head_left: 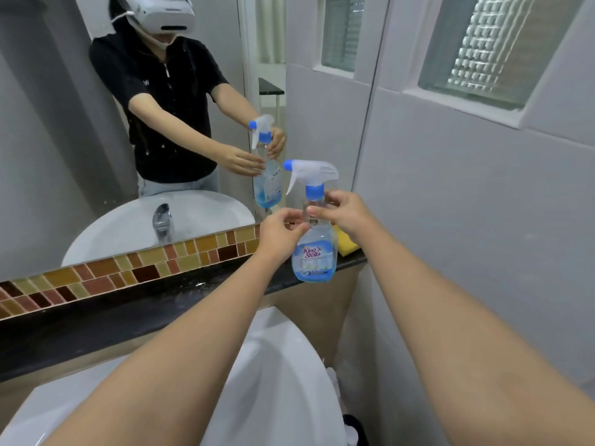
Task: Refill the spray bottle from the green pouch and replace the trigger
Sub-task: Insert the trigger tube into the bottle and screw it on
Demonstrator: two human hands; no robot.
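1. Blue-tinted bottle (314, 252) stands upright on the dark tabletop (128, 320) against the mirror.
2. Left hand (280, 229) pinches its shoulder, steadying it.
3. Right hand (343, 211) grips the neck below the trigger (311, 175), likely to unscrew.

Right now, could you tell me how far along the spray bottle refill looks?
Early, it seems. Done: nothing visible; the white trigger sits on the spray bottle, blue liquid low in its base. In hand: the right hand grips the neck under the blue collar, and the left hand touches the bottle's shoulder. Left: removing the trigger, refilling, refitting. No green pouch is in view.
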